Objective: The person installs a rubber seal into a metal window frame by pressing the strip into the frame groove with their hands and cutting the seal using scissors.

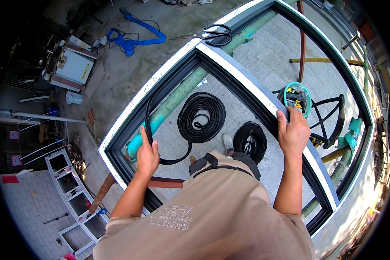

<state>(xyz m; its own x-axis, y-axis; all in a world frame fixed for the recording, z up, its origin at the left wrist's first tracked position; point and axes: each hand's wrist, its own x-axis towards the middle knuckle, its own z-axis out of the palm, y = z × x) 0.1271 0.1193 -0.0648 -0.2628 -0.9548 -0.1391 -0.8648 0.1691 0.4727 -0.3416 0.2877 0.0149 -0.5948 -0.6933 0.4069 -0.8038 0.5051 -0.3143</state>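
A large white metal window frame (151,83) with black inner channels lies in front of me, split by a middle bar. My left hand (147,157) is closed at the frame's left side, index finger stretched along a black rubber sealing strip (178,162). That strip runs up into the frame's corner channel and back to a flat black coil (187,117) on the ground, seen through the opening. My right hand (294,132) grips the middle bar, thumb on its near edge; its fingertips are partly hidden. Black-handled scissors (219,31) rest on the far end of the bar.
Green-wrapped pipes (177,94) pass under the frame. A second black coil (261,152) lies by my feet. Under the right opening stand a turquoise bucket (309,97) of small parts and black hoses (340,117). Blue strapping (149,41) and a white machine (76,65) are at far left.
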